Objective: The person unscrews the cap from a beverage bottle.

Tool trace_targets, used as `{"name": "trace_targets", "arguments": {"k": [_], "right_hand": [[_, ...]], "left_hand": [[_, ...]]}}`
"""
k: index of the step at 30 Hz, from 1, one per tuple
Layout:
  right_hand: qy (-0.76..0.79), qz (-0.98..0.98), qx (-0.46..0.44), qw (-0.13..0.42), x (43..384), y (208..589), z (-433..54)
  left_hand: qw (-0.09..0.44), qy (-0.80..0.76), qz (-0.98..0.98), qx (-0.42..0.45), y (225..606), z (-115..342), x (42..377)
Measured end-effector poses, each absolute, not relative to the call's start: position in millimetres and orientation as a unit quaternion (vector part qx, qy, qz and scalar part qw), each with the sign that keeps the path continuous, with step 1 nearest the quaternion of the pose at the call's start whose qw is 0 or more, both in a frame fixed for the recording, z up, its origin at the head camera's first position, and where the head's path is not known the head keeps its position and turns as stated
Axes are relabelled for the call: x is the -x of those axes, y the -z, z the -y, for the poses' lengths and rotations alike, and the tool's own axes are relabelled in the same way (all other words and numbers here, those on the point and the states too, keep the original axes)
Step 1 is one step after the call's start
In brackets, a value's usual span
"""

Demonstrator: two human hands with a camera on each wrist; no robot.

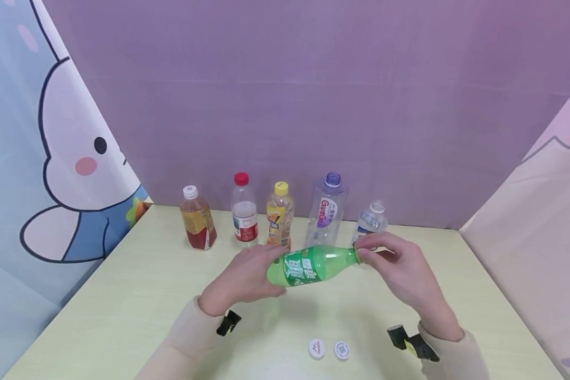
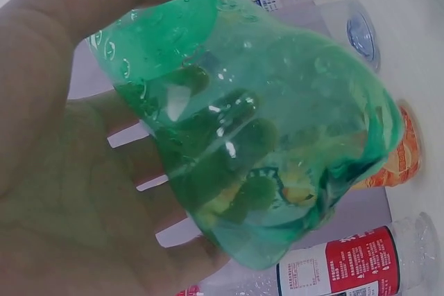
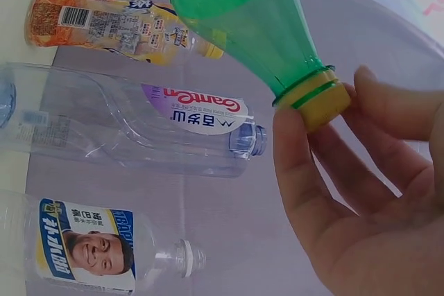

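Observation:
A green plastic soda bottle [image 1: 330,259] is held nearly level above the table, its neck pointing right. My left hand [image 1: 244,275] grips the base end, and the fingers show through the green plastic in the left wrist view. At the other end, my right hand [image 1: 406,266] pinches the yellow-green cap [image 3: 325,107] between thumb and fingers. The cap sits on the bottle's neck. Two loose white caps [image 1: 316,349] lie on the table below the hands.
Along the table's back stand an amber drink bottle [image 1: 198,221], a red-capped bottle [image 1: 244,214], a yellow-capped bottle [image 1: 279,216], an uncapped bluish bottle [image 1: 325,214] and an uncapped clear bottle [image 3: 90,244]. A purple cloth [image 1: 285,95] hangs behind the pale table [image 1: 123,316].

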State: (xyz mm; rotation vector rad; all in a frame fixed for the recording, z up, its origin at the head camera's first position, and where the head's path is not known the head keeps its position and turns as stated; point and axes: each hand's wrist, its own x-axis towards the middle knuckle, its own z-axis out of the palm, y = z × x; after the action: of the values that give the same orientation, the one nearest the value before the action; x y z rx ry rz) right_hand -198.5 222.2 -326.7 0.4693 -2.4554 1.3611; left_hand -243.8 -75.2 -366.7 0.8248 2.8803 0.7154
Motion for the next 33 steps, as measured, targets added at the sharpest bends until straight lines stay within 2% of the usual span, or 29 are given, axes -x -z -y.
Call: {"name": "trace_targets", "arguments": {"k": [4,14,22,33], "right_hand": [[-0.477,0.855,-0.134,0.151,197.4,326.3,-220.7],[-0.489,0.853,-0.141,0.118,198.5,324.5,-222.8],[-0.454,0.88,-0.106,0.09,197.6,322.2,-224.5],[-0.481,0.856,-0.158,0.108,198.1,325.4,-224.5]], "left_hand": [[0.032,-0.237,-0.933,-0.269,366.7,74.7,243.6],[0.019,-0.236,-0.935,-0.263,365.9,75.4,241.5],[0.02,-0.24,-0.935,-0.262,366.1,76.7,242.0],[0.02,-0.241,-0.936,-0.256,367.1,76.9,243.4]]}}
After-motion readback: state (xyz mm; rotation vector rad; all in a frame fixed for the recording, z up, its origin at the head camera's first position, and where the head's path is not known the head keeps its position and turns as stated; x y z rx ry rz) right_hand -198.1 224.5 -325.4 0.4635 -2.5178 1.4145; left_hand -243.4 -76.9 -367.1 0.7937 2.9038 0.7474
